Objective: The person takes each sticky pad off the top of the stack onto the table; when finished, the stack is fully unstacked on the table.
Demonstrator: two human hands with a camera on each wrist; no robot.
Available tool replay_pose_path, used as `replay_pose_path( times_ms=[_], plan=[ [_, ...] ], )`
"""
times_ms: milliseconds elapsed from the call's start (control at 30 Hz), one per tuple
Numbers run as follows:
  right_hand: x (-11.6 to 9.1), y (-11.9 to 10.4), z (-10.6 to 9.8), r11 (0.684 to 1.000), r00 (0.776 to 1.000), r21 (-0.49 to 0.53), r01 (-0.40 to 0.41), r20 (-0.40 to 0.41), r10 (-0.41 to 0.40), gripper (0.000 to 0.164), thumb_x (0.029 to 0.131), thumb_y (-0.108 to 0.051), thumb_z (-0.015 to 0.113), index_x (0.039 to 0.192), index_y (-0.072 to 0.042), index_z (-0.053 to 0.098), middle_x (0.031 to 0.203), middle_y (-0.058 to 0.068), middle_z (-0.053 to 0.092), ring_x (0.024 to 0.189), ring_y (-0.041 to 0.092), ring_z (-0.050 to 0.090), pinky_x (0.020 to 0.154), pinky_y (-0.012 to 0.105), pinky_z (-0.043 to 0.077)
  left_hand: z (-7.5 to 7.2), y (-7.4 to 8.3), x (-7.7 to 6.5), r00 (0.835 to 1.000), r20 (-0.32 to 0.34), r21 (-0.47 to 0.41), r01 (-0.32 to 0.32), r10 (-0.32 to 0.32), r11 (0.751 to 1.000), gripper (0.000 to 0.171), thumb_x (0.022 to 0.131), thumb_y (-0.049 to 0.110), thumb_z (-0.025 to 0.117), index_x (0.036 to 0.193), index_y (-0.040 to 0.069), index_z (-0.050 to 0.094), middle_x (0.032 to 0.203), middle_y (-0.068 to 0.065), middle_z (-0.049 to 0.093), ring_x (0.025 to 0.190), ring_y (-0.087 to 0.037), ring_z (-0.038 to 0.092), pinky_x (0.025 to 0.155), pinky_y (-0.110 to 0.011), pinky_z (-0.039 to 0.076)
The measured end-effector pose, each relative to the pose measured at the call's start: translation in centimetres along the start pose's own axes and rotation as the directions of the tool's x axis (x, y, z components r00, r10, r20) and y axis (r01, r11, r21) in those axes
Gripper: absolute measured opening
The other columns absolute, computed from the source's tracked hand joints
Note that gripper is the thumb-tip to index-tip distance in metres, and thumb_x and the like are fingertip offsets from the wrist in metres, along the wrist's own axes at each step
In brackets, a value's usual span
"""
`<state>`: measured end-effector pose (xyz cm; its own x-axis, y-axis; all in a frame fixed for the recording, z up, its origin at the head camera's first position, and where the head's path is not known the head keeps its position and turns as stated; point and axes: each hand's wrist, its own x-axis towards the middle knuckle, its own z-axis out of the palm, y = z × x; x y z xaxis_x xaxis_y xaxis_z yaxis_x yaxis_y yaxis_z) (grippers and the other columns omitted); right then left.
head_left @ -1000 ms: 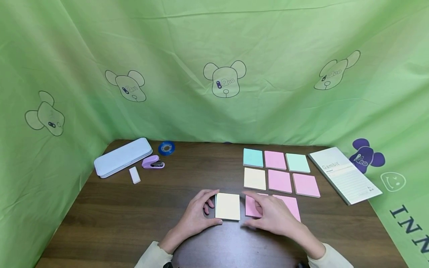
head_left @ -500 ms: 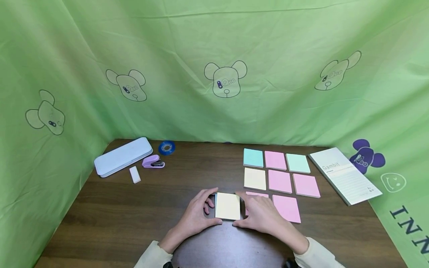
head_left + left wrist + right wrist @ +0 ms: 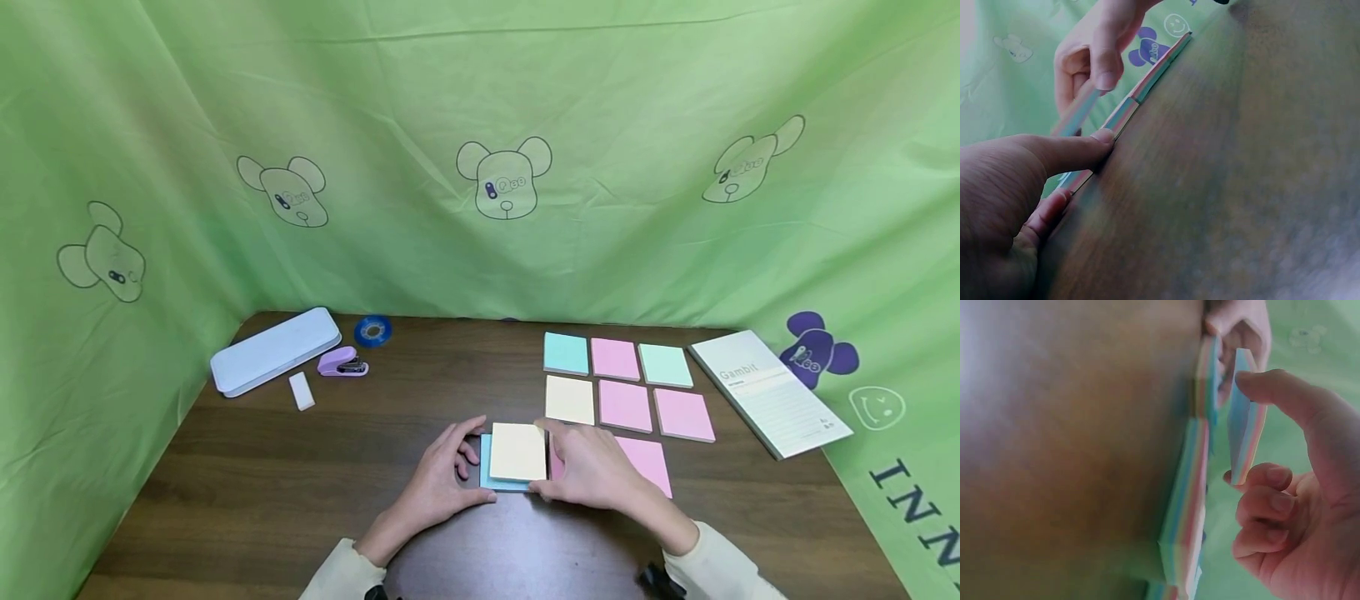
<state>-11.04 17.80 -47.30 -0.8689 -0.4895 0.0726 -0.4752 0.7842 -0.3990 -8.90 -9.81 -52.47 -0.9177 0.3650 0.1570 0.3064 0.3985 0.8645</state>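
My right hand (image 3: pixel 588 467) pinches a small sticky note pad (image 3: pixel 517 452) with a cream top, thumb and fingers at opposite edges. In the right wrist view this raised pad (image 3: pixel 1249 428) shows colored layers and hangs apart from the pads below. Beneath it, a blue-topped sticky note pad (image 3: pixel 486 475) lies on the table, partly covered. My left hand (image 3: pixel 438 475) holds that blue pad at its left side, thumb at the near edge and index finger at the far one. A pink pad (image 3: pixel 557 458) beside it is mostly hidden by my right hand.
Several pads lie in rows to the right, including a pink one (image 3: pixel 645 464) and a cream one (image 3: pixel 570 400). A notebook (image 3: pixel 772 392) is at far right. On the left are a pale case (image 3: pixel 276 352), purple stapler (image 3: pixel 342 362), blue tape roll (image 3: pixel 372 331) and white eraser (image 3: pixel 302 392).
My right hand has come left, taken hold of the cream-topped pad and lifted it up and slightly right, uncovering the blue pad. My left hand has stayed in place.
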Motion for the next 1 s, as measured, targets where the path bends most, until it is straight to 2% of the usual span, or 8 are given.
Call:
replay_pose_path(
  times_ms=[233, 433, 700, 833, 1000],
  plan=[
    [1.9, 1.0, -1.6, 0.997, 0.998, 0.051, -0.063, -0.019, 0.064, 0.088, 0.077, -0.041, 0.100, 0.148, -0.001, 0.065, 0.065, -0.015, 0.046, 0.057, 0.001, 0.036, 0.053, 0.025, 0.032, 0.0, 0.0, 0.0, 1.000, -0.003, -0.014, 0.006, -0.006, 1.000, 0.103, 0.071, 0.009, 0.107, 0.158, 0.004, 0.052, 0.135, -0.007, 0.059, 0.089, -0.008, 0.061, 0.074, -0.024, 0.057],
    [3.8, 1.6, -2.0, 0.995, 0.996, 0.066, -0.072, -0.043, 0.075, 0.087, 0.079, -0.038, 0.099, 0.149, 0.000, 0.064, 0.070, -0.010, 0.051, 0.060, 0.006, 0.039, 0.055, 0.027, 0.034, -0.1, 0.1, 0.0, 1.000, -0.009, 0.003, -0.001, 0.001, 1.000, 0.087, 0.071, 0.007, 0.106, 0.146, 0.003, 0.064, 0.130, -0.005, 0.059, 0.087, -0.007, 0.060, 0.074, -0.024, 0.057],
    [6.0, 2.2, -1.1, 0.993, 0.994, 0.043, -0.109, 0.025, 0.108, 0.089, 0.083, -0.039, 0.096, 0.154, 0.000, 0.059, 0.069, -0.008, 0.054, 0.059, 0.010, 0.046, 0.054, 0.030, 0.038, -0.1, 0.1, 0.0, 1.000, -0.001, 0.015, -0.025, 0.025, 1.000, 0.080, 0.073, 0.007, 0.106, 0.143, 0.001, 0.068, 0.130, -0.005, 0.059, 0.086, -0.007, 0.058, 0.074, -0.023, 0.056],
    [6.5, 2.3, -0.7, 0.991, 0.990, 0.030, -0.131, 0.066, 0.128, 0.092, 0.083, -0.039, 0.097, 0.156, 0.001, 0.058, 0.068, -0.006, 0.054, 0.060, 0.012, 0.046, 0.056, 0.032, 0.040, -0.1, 0.1, 0.1, 1.000, 0.006, 0.018, -0.028, 0.028, 0.999, 0.080, 0.074, 0.007, 0.105, 0.144, 0.001, 0.068, 0.131, -0.005, 0.059, 0.086, -0.006, 0.058, 0.075, -0.023, 0.056],
    [6.8, 2.3, -0.4, 0.987, 0.984, 0.013, -0.158, 0.090, 0.156, 0.098, 0.082, -0.042, 0.098, 0.160, -0.002, 0.055, 0.065, -0.005, 0.052, 0.059, 0.012, 0.044, 0.056, 0.033, 0.039, -0.2, 0.2, 0.0, 1.000, 0.006, 0.018, -0.020, 0.020, 1.000, 0.080, 0.074, 0.007, 0.105, 0.145, 0.001, 0.068, 0.131, -0.005, 0.059, 0.085, -0.007, 0.058, 0.074, -0.024, 0.056]
  ],
)
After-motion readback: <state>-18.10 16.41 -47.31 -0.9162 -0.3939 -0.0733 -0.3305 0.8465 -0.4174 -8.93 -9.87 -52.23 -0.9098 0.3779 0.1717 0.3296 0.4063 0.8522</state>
